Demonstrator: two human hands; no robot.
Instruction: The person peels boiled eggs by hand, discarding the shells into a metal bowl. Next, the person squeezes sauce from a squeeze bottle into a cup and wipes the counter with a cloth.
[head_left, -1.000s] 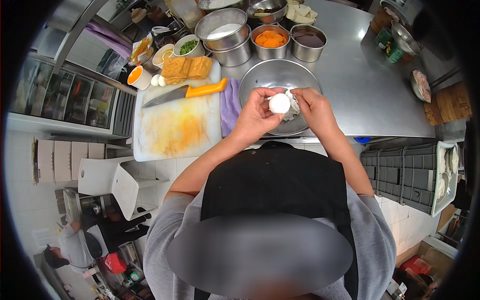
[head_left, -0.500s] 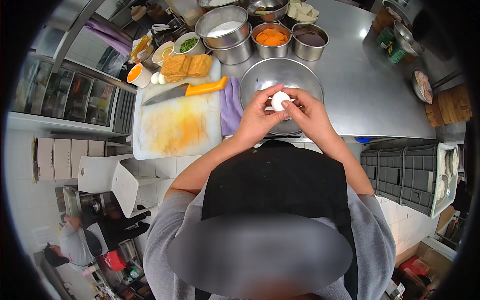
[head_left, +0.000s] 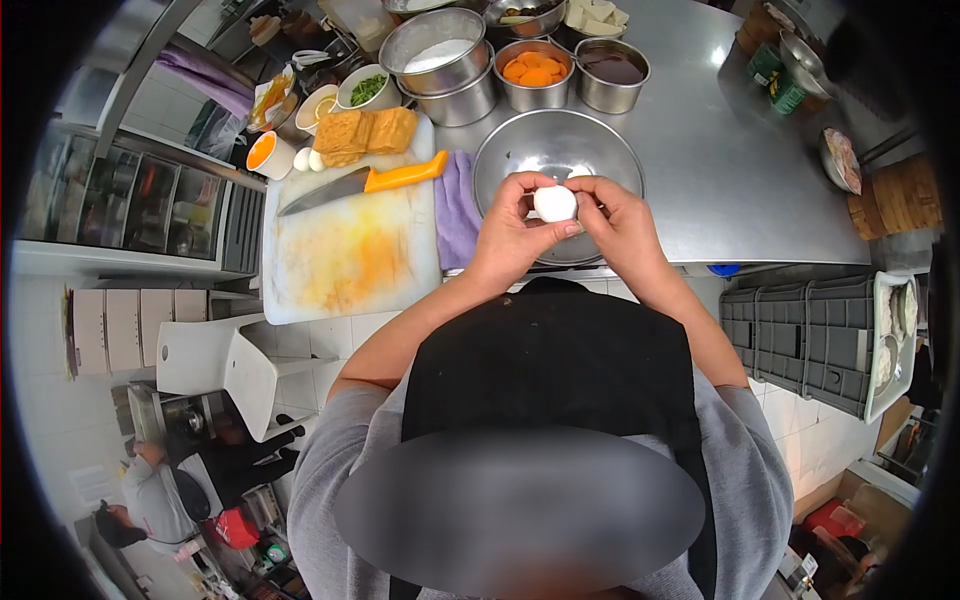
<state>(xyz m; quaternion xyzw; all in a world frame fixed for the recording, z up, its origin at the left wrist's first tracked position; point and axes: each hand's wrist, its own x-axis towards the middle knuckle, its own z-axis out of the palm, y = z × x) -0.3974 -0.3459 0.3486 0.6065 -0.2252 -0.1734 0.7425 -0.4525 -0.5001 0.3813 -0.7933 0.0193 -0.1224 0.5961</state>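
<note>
Over the near side of a wide metal mixing bowl, a smooth white egg sits between both hands. My left hand curls its fingers and thumb round the egg's left side. At its right side, my right hand has thumb and fingertips pinched against the egg. Whether the egg still wears its shell I cannot tell. Pale bits show inside the bowl behind the fingers, too small to name. Left of the bowl lies a folded purple cloth.
A white cutting board carries a yellow-handled knife, fried tofu blocks and white eggs. Behind the bowl stand metal pots, one with orange slices, another with dark liquid. A grey crate stands at right. Another person is at lower left.
My right thumb has slid off the front of the egg to its right side. The egg has shifted slightly left in my left hand, and the view has tilted a little.
</note>
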